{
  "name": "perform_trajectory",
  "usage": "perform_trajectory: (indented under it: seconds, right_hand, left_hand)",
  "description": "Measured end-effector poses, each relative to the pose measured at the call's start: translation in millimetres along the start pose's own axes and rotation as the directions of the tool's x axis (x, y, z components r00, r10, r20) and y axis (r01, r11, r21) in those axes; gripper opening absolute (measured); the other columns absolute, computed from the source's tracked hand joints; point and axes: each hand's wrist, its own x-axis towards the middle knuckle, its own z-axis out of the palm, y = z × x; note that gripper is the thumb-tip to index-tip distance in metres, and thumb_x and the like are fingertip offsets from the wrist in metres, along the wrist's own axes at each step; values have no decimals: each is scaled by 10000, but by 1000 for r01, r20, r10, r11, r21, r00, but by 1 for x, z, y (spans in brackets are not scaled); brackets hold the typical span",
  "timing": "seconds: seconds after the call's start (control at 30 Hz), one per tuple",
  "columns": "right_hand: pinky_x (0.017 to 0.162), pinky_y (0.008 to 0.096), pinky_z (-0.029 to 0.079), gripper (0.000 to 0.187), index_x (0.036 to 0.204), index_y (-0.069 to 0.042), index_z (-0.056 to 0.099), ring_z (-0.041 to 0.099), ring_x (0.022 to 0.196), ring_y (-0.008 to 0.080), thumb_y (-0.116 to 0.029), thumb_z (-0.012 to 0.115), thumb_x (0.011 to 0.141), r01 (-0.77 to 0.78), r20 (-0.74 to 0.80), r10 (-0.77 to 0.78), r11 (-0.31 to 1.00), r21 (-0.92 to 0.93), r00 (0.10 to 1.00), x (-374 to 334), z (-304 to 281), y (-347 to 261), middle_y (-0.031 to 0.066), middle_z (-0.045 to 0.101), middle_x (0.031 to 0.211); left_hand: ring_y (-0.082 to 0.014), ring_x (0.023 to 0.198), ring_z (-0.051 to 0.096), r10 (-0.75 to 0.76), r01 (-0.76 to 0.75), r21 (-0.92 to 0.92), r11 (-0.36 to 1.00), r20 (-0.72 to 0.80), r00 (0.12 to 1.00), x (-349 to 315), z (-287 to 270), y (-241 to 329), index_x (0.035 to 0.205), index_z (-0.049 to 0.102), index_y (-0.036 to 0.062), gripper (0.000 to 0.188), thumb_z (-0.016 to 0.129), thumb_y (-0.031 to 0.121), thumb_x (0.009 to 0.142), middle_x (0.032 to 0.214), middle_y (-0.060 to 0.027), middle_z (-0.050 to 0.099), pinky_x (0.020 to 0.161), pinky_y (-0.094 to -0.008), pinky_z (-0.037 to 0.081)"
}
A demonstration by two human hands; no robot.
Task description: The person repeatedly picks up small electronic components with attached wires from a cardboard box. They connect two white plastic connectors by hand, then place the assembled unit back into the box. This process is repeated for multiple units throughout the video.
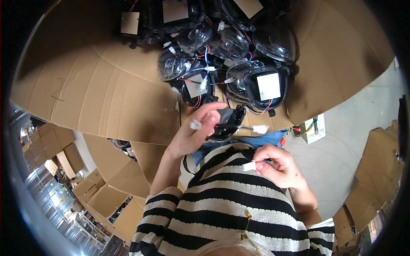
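My left hand (198, 128) is closed around a black lamp unit (226, 133) with a grey panel, held just in front of my waist. A white plug (260, 129) on a short wire sticks out to the right of this lamp. Another white plug (195, 124) shows against the back of my left hand. Lower and to the right, my right hand (277, 167) pinches a white wire connector (249, 166) between thumb and fingers. Where the wire behind that connector runs is hidden by my fingers.
A large cardboard box (106, 91) opens before me. Inside lie several black lamps with clear round lenses (273, 42), pale square labels (269, 86) and tangled wires. A white box (314, 130) with wires stands on the floor at right. More cardboard boxes (109, 200) stand at left.
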Motion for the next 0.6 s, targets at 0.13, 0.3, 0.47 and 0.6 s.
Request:
perform_trajectory:
  seconds: [0.13,0.3,0.47,0.6]
  right_hand:
    - [530,226,396,80,810,-2,514,537,603,131,32,543,743,47,-52,-55,988,-145,997,9,7,-2,57,540,677]
    - [497,220,387,92,811,-7,520,516,564,114,25,554,731,47,-145,-87,966,-255,986,14,7,-2,48,543,672]
    - [494,216,392,86,807,-7,524,518,568,111,0,566,732,35,-185,-76,976,-215,980,19,11,0,46,541,664]
    - [458,219,378,74,789,-8,523,501,508,114,-13,570,732,17,-200,-74,962,-273,977,21,14,-1,45,527,625]
  left_hand:
    - [-105,651,441,170,-182,295,938,66,983,-2,9,-5,1199,364,-10,389,398,75,820,886,-24,451,646,-187,372]
    - [-243,829,546,136,-194,511,838,149,979,-9,10,5,1172,425,43,445,447,-60,739,993,-146,507,742,-284,438]
    - [-227,700,567,399,-322,672,667,42,916,-6,25,-10,1164,456,59,546,516,-97,644,887,-95,549,611,-299,475]
    - [-235,687,561,555,-356,780,514,15,832,0,28,-25,1170,457,58,574,547,-77,619,882,-90,546,588,-301,464]
